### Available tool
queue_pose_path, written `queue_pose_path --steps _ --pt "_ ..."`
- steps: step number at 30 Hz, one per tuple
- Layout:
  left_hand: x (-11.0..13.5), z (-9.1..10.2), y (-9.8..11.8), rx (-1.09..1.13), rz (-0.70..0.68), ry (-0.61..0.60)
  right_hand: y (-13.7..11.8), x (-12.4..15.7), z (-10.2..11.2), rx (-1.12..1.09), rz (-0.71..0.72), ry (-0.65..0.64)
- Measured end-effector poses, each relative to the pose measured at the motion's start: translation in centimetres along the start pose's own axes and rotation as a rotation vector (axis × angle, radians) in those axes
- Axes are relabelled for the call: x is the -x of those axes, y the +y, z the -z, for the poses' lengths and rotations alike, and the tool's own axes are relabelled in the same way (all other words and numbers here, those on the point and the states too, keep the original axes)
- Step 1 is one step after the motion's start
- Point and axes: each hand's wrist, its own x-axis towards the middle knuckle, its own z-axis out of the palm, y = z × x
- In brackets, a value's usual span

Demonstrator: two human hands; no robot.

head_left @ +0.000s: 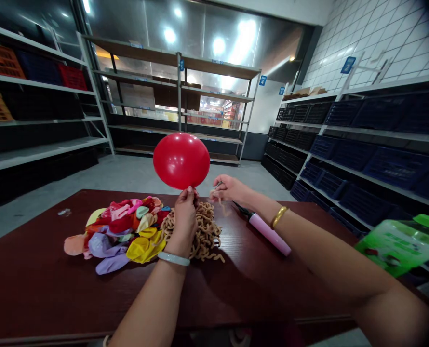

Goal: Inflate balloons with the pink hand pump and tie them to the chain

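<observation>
- Left hand (184,212) pinches the neck of an inflated red balloon (181,160), held upright above the middle of the table (37,284).
- Right hand (227,188), just beside the neck, pinches a tan tie (220,201) between closed fingertips.
- More ties (203,233) lie heaped under the left hand, touching a pile of limp balloons (118,231) toward the table's left side.
- A pink pump (267,231) rests near the far right edge, under the right forearm; a green bottle (402,246) shows off the right corner.
- Judgement: sealing well calls for a firm pinch low on the neck while the tie wraps tight, so no air leaks.
</observation>
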Motion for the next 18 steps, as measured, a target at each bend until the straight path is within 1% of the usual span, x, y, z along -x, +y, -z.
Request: queue_pose_path --steps 2,5,7,9,12,15,18 --pt "0.0 0.0 -0.2 -0.042 0.005 0.003 0.3 0.0 0.0 0.205 -0.006 -0.036" --pt "0.1 0.0 -0.4 -0.117 0.016 0.007 0.2 -0.2 -0.1 0.575 0.058 -0.092" --pt "0.3 -0.1 -0.5 -0.161 0.039 -0.001 -0.2 -0.6 -0.4 0.677 0.097 -0.112" --pt "0.6 -0.3 -0.5 -0.205 0.065 -0.032 -0.4 -0.8 -1.1 0.790 0.181 -0.099" --pt "1.0 -0.5 -0.8 -0.216 0.084 -0.075 -0.4 -0.6 -2.4 1.091 0.314 -0.047" --pt "1.2 -0.5 -1.3 -0.174 0.079 -0.062 -0.2 -0.1 -3.2 1.300 0.324 0.034" --pt "1.3 -0.7 -1.6 -0.141 0.058 -0.034 -0.6 0.1 -3.1 1.400 0.319 0.033"
